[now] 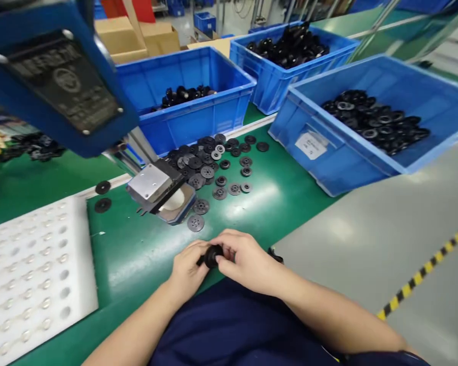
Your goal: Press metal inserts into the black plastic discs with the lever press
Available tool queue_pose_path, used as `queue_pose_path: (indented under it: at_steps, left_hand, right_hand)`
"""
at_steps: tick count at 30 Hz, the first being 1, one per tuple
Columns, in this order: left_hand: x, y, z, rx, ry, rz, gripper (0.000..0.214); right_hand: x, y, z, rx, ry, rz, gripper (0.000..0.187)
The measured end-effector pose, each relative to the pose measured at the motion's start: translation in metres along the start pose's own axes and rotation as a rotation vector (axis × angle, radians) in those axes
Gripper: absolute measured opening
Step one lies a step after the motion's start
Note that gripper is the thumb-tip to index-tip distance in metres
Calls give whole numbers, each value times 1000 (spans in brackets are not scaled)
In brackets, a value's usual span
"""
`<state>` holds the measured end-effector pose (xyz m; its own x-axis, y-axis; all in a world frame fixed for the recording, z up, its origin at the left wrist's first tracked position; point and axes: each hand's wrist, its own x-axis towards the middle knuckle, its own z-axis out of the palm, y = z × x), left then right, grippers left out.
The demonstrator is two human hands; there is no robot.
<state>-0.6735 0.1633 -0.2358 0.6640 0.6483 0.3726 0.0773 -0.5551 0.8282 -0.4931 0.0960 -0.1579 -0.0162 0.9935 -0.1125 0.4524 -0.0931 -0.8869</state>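
Both my hands meet at the near edge of the green table (145, 249). My left hand (187, 269) and my right hand (244, 259) pinch a small round black part (212, 255) between their fingertips. Just beyond them lies a loose pile of black discs (213, 162), some with holes. A metal press fixture (160, 193) with a round recess sits left of the pile, under a blue machine head (57, 76).
Three blue bins (187, 96) (290, 56) (370, 122) hold more black parts at the back and right. A white foam tray (30, 274) with rows of small metal pieces lies at the left. Grey floor with a yellow-black stripe (423, 269) is at the right.
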Motion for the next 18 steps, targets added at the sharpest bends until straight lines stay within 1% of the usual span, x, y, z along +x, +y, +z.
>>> queue_pose_path:
  at_steps: [3, 7, 9, 13, 18]
  left_hand:
    - [11, 16, -5, 5, 64, -22, 7]
    - [20, 32, -8, -22, 82, -87, 12]
    - [21, 33, -7, -37, 88, -117, 13]
    - [17, 28, -4, -60, 88, -176, 14]
    - [14, 25, -3, -89, 69, -200, 14]
  right_hand:
    - [1, -9, -5, 53, -9, -54, 31]
    - [2, -15, -10, 104, -5, -108, 33]
    - [2, -14, -11, 123, -13, -110, 34]
    - [2, -9, -10, 131, -30, -92, 35]
    - [1, -9, -10, 106, -26, -92, 33]
